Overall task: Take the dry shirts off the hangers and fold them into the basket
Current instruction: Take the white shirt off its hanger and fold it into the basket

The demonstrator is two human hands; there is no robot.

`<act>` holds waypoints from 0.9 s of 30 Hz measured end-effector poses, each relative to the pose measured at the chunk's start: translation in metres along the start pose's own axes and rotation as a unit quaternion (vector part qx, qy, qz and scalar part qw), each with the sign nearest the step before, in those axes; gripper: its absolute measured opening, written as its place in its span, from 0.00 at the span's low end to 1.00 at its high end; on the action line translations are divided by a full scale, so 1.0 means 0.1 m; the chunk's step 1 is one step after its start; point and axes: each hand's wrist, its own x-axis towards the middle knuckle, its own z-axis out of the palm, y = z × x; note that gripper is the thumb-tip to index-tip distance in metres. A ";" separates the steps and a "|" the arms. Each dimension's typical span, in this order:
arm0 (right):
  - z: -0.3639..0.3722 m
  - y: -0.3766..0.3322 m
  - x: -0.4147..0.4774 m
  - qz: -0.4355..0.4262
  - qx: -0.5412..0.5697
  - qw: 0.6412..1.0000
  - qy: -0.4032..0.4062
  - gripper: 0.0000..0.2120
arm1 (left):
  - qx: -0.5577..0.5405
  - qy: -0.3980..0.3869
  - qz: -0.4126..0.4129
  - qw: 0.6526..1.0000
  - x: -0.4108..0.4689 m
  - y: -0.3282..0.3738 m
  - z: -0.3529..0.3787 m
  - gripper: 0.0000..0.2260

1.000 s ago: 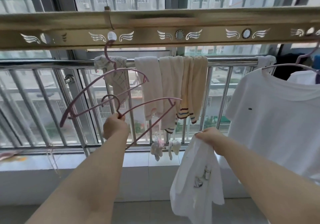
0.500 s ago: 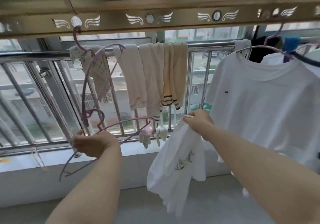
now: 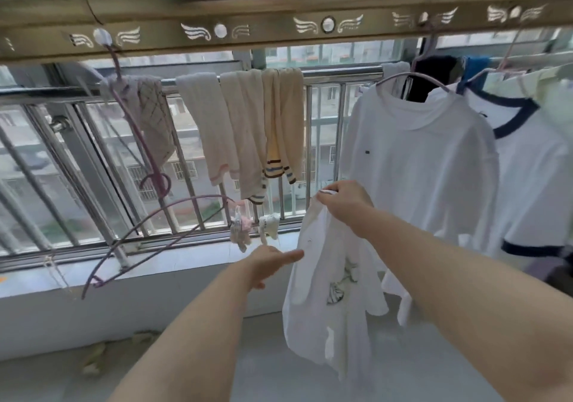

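Two pink hangers [image 3: 148,184] are seen hung empty at the rail's left end; the left hand [image 3: 273,260] is stretched out, fingers apart, just beside the small white shirt [image 3: 331,293], which is pinched at its top by the right hand [image 3: 344,203].

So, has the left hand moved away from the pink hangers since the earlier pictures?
Yes. The left hand has let go of the pink hangers, which hang from the gold rail, and has gone rightward to the small white shirt.
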 end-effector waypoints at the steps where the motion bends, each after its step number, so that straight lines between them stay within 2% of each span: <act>1: -0.09 0.03 -0.02 -0.001 0.007 1.000 0.008 0.11 | 0.036 0.003 0.007 0.999 0.01 0.07 0.12 0.27; 4: -0.38 0.12 -0.10 -0.006 0.021 1.000 0.021 0.14 | 0.160 0.046 0.047 0.985 0.06 0.24 0.34 0.16; 5: -0.48 0.16 -0.12 -0.009 0.021 1.000 0.020 0.14 | 0.207 0.083 0.059 0.973 0.08 0.29 0.37 0.12; 7: -0.71 0.25 -0.15 -0.016 -0.009 1.000 0.019 0.12 | 0.258 0.174 0.067 0.948 0.10 0.38 0.36 0.11; 10: -1.04 0.45 -0.22 -0.005 -0.128 0.992 0.001 0.09 | 0.234 0.271 0.065 0.931 0.14 0.54 0.22 0.12; 14: -1.33 0.80 -0.23 0.065 -0.233 0.970 -0.004 0.11 | 0.209 0.319 0.120 0.916 0.14 0.93 0.08 0.09; 16: -1.41 0.89 -0.23 0.085 -0.241 0.967 -0.002 0.11 | 0.191 0.321 0.161 0.913 0.13 1.13 0.02 0.08; 19: -1.50 0.97 -0.19 0.082 -0.172 0.981 0.031 0.14 | 0.125 0.298 0.206 0.924 0.17 1.37 -0.08 0.11; 22: -1.60 1.04 -0.13 0.034 -0.183 0.981 0.057 0.14 | 0.066 0.275 0.259 0.924 0.26 1.60 -0.10 0.16; 24: -1.64 1.08 -0.10 -0.030 -0.167 0.975 0.143 0.18 | 0.017 0.262 0.289 0.921 0.32 1.75 -0.09 0.15; 25: -1.67 1.11 -0.08 -0.056 -0.131 0.975 0.171 0.19 | -0.008 0.249 0.302 0.920 0.36 1.82 -0.09 0.13; 27: -1.76 1.09 -0.12 -0.042 -0.025 0.984 0.172 0.16 | -0.030 0.225 0.324 0.918 0.41 1.94 -0.10 0.11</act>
